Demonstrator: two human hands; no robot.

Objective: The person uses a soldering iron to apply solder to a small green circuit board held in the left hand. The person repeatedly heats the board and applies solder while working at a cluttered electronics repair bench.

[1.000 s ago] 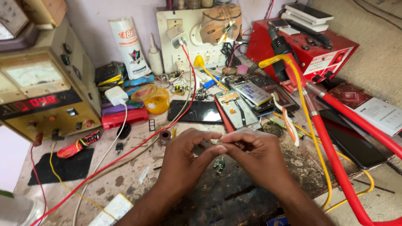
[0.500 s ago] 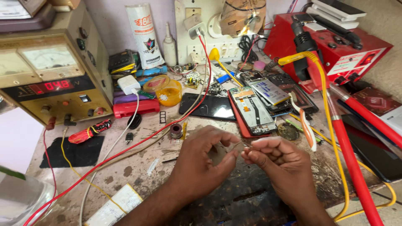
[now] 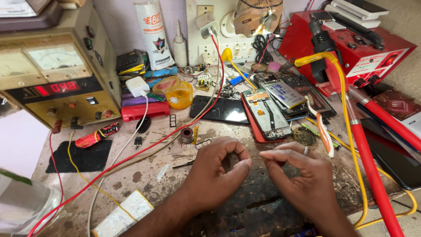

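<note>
My left hand (image 3: 218,174) rests on the dark, stained work mat (image 3: 263,210) with its fingers curled and the thumb meeting the fingertips. A short gap to the right, my right hand (image 3: 302,176) hovers with thumb and forefinger pinched together. I see nothing between the fingers of either hand; anything very thin would be too small to tell. Just beyond the hands lie a small spool of solder wire (image 3: 187,135) and an opened phone in a red frame (image 3: 266,116).
A beige bench power supply (image 3: 61,83) stands at the left, its red lead (image 3: 175,136) crossing the bench. A black phone (image 3: 219,109), a yellow tape roll (image 3: 180,94), a white-and-orange toothbrush (image 3: 322,129), a red soldering station (image 3: 351,48) and a thick red hose (image 3: 372,175) crowd the bench.
My hands were touching at the fingertips a second ago; they have now drawn apart. The view has shifted, with the bench items sitting further right in the frame.
</note>
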